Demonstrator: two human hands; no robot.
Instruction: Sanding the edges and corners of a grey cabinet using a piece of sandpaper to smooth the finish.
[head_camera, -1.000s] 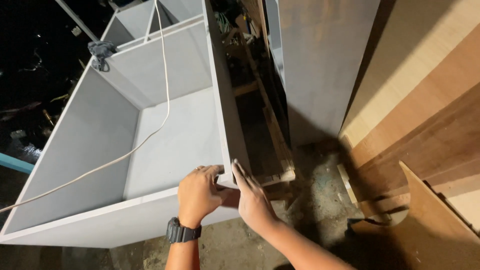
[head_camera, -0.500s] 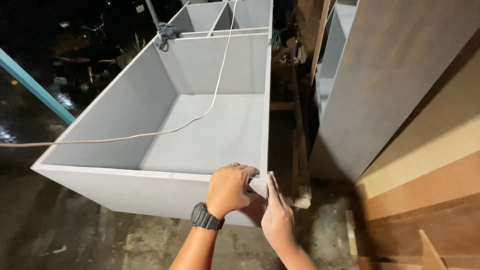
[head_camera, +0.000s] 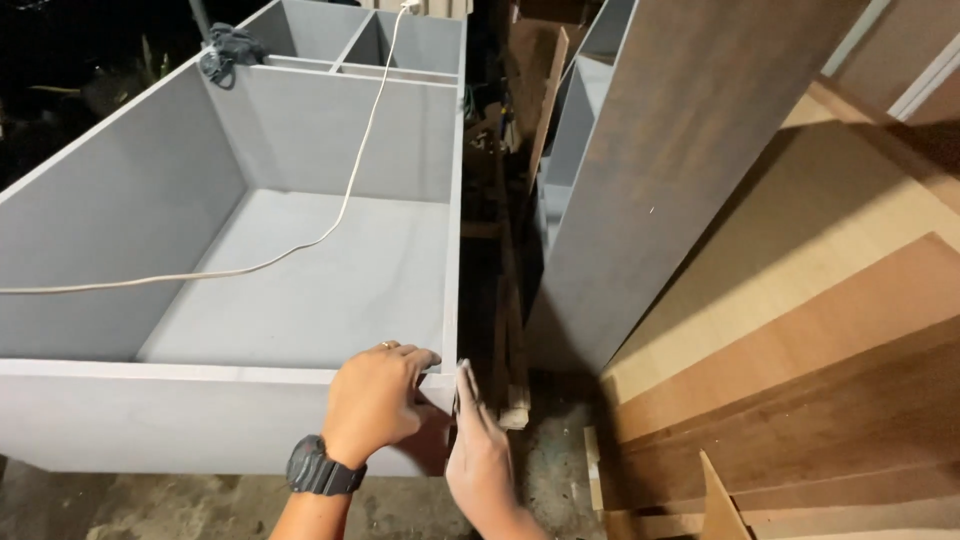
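A large grey cabinet carcass (head_camera: 150, 400) lies on its back, open side up, with dividers at its far end. My left hand (head_camera: 375, 400), with a black watch on the wrist, curls over the cabinet's near right corner, fingers gripping the top edge. My right hand (head_camera: 480, 450) lies flat against the outside of that same corner, fingers straight and pointing up. A white cord (head_camera: 330, 225) runs from the far end across the inside of the cabinet and out over the left wall.
A grey cloth (head_camera: 228, 45) hangs on the far left wall. A tall dark wood-grain panel (head_camera: 670, 170) leans just right of the cabinet, with more brown boards (head_camera: 850, 380) stacked at the right. Wood scraps lie in the narrow gap on the concrete floor (head_camera: 550, 470).
The view has swung left and then back toward centre, showing more of the cabinet's length. Both hands stay at the near right corner, the left gripping the edge and the right pressed flat.
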